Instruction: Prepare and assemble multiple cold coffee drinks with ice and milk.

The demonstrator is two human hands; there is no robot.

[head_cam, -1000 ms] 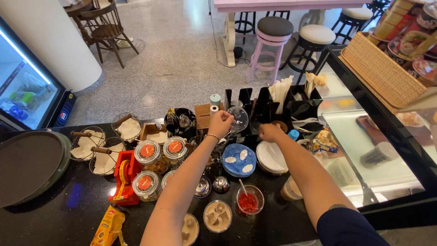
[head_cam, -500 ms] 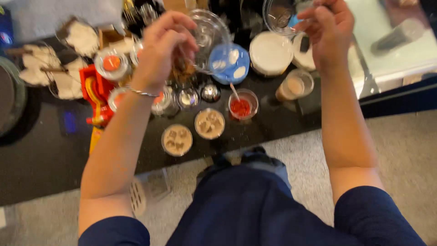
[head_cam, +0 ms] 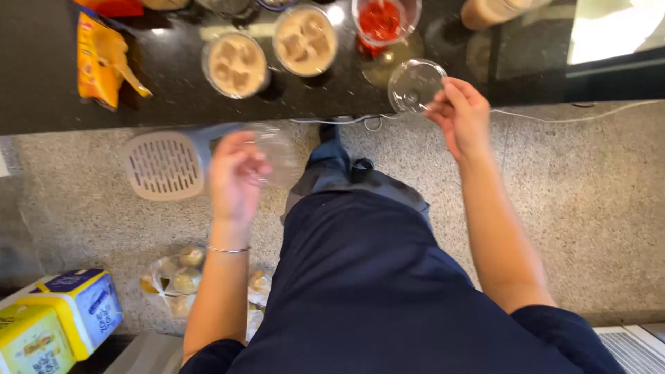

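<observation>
Two clear dome lids held over the floor, near the tabletop edge

The right hand (head_cam: 460, 114) pinches one clear lid (head_cam: 414, 84) at the black tabletop (head_cam: 173, 97) edge; the left hand (head_cam: 235, 173) grips a blurred lid (head_cam: 276, 154) (lower, above the floor). Two iced coffee cups (head_cam: 235, 64) and a red-sauce cup (head_cam: 379, 21) stand beyond.

Open counter edge (head_cam: 173, 104) below two iced-drink cups (head_cam: 235, 64), red-sauce cup (head_cam: 379, 21) crowding right.
</observation>
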